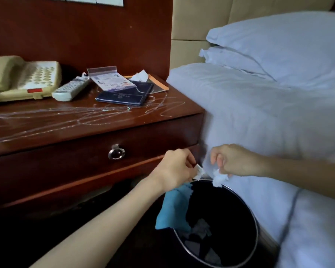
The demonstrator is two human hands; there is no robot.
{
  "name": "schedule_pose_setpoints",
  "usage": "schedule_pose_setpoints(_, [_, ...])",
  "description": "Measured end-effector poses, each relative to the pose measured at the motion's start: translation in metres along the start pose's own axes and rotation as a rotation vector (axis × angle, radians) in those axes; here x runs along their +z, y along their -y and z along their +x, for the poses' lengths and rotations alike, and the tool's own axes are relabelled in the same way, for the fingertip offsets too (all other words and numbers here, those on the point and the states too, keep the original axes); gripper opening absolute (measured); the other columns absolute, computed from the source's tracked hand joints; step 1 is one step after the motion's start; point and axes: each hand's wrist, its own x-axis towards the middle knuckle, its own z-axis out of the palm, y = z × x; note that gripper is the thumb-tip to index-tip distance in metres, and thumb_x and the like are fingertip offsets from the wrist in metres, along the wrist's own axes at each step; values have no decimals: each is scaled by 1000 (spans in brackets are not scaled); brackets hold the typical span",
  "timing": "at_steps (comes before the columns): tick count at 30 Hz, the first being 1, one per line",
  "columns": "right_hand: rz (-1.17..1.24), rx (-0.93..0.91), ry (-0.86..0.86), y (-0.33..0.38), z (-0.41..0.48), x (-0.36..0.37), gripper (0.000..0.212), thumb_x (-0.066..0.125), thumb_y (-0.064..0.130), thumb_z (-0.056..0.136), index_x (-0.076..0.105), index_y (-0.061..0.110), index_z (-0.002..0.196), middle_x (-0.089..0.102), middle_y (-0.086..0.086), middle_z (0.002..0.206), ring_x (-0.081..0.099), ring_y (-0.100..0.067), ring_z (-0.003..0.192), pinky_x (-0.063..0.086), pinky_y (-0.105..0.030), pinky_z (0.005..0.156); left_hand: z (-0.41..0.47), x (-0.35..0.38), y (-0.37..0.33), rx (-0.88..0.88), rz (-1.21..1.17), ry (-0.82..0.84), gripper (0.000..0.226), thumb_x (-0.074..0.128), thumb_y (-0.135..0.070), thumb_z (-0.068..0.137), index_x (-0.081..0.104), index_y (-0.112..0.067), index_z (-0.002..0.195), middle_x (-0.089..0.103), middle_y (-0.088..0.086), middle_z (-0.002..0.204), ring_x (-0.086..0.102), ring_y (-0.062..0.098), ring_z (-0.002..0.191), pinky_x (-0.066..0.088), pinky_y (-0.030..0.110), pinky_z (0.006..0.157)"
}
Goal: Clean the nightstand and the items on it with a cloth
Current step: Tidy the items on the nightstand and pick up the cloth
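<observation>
The wooden nightstand (70,124) bears white scribble marks across its top. On it lie a beige telephone (21,78), a white remote (71,88), a leaflet in a clear stand (110,80), a dark blue booklet (126,94), an orange-edged card (159,84) and a crumpled tissue (140,75). My left hand (175,167) grips a blue cloth (172,207) and a scrap of white paper (198,172) over the black bin (255,227). My right hand (234,160) pinches a crumpled white tissue (219,177) above the bin's rim.
A bed with white sheets (269,117) and stacked pillows (278,41) presses against the nightstand's right side. The bin stands on the dark floor between them, with scraps of paper inside. The drawer has a metal ring pull (116,152).
</observation>
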Motion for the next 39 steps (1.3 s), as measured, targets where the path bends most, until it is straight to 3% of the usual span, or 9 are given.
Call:
schedule_pose_setpoints(5, [-64, 94, 74, -27, -13, 26, 32, 48, -2, 72, 58, 28, 72, 70, -6, 83, 69, -32, 76, 59, -40, 63, -3, 48, 23, -113, -31, 173, 7, 62, -2, 84, 59, -8, 87, 66, 14, 73, 56, 9, 47, 50, 15, 50])
schedule_pose_setpoints(8, [-126, 109, 103, -33, -12, 36, 30, 49, -1, 71, 57, 28, 74, 71, -7, 90, 68, -26, 73, 57, -31, 63, -2, 69, 34, -167, 38, 208, 15, 61, -4, 81, 61, -8, 96, 71, 15, 81, 64, 21, 65, 56, 28, 68])
schedule_pose_setpoints(11, [-214, 79, 115, -32, -9, 39, 30, 57, 2, 71, 56, 29, 83, 70, -1, 95, 57, -6, 56, 43, -17, 54, -3, 80, 42, -149, 133, 206, 24, 61, -12, 80, 62, -12, 105, 71, 8, 94, 65, 22, 90, 50, 28, 80])
schedule_pose_setpoints(15, [-220, 75, 134, -34, -6, 43, 26, 64, 10, 73, 62, 21, 96, 69, -2, 101, 55, -13, 78, 41, -21, 67, -3, 80, 45, -152, 134, 177, 23, 59, -18, 85, 63, -13, 107, 69, 5, 101, 63, 20, 95, 49, 27, 85])
schedule_pose_setpoints(21, [-86, 57, 123, -25, -1, 41, 16, 63, 11, 77, 67, 19, 90, 70, 0, 93, 58, -11, 76, 43, -14, 65, -2, 44, 38, -91, 89, 34, 15, 56, -20, 90, 65, -16, 101, 68, 3, 97, 61, 15, 83, 45, 18, 67])
schedule_pose_setpoints(25, [49, 5, 10, -8, 9, 24, 17, 62, 7, 75, 66, 23, 78, 71, 6, 75, 61, -7, 66, 47, -17, 66, -6, 8, 25, -32, 74, 6, 11, 55, -18, 91, 65, -15, 93, 71, 6, 87, 68, 21, 79, 56, 33, 72])
schedule_pose_setpoints(28, [215, -35, -82, 8, 19, 3, 16, 63, 4, 75, 68, 19, 76, 70, 3, 68, 65, -12, 65, 50, -26, 68, -8, -28, 12, 29, 109, -42, 9, 56, -17, 90, 65, -16, 90, 73, 6, 82, 69, 19, 74, 55, 31, 70])
schedule_pose_setpoints(33, [439, -160, -351, 44, 39, -43, 22, 55, 0, 77, 67, 18, 74, 70, -1, 66, 63, -10, 55, 47, -22, 55, -4, -110, -14, 188, 189, -184, 10, 56, -16, 91, 66, -17, 92, 72, 0, 79, 68, 9, 69, 55, 23, 66])
schedule_pose_setpoints(39, [500, -253, -519, 90, 76, -72, 21, 53, 1, 81, 64, 18, 74, 68, -6, 70, 59, -14, 57, 46, -22, 54, 14, -186, -15, 167, 281, -407, 12, 55, -16, 90, 66, -19, 87, 71, -6, 76, 65, 8, 69, 52, 27, 67])
